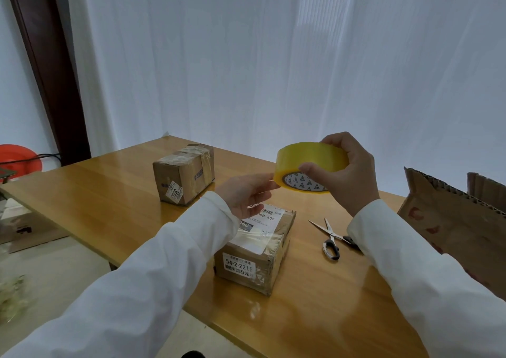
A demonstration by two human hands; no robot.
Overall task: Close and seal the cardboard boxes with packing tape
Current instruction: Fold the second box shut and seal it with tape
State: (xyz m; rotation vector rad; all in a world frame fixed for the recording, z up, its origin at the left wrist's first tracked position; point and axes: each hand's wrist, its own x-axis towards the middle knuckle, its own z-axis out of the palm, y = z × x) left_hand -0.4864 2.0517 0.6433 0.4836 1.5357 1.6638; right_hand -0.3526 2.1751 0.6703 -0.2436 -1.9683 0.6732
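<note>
A yellow roll of packing tape [309,156] is held up over the table in my right hand [347,171], thumb on its lower rim and fingers over the top. My left hand [246,193] touches the roll's left edge with its fingertips, fingers partly spread. Directly below the hands a small cardboard box [257,251] lies closed on the wooden table [109,193], with white shipping labels and clear tape on its top. A second cardboard box [184,175], closed and taped, stands farther back on the left.
Scissors [330,237] lie open on the table right of the near box. A large torn cardboard piece [449,215] stands at the right edge. A red basin [19,157] and a cardboard item [27,229] sit beyond the table's left side.
</note>
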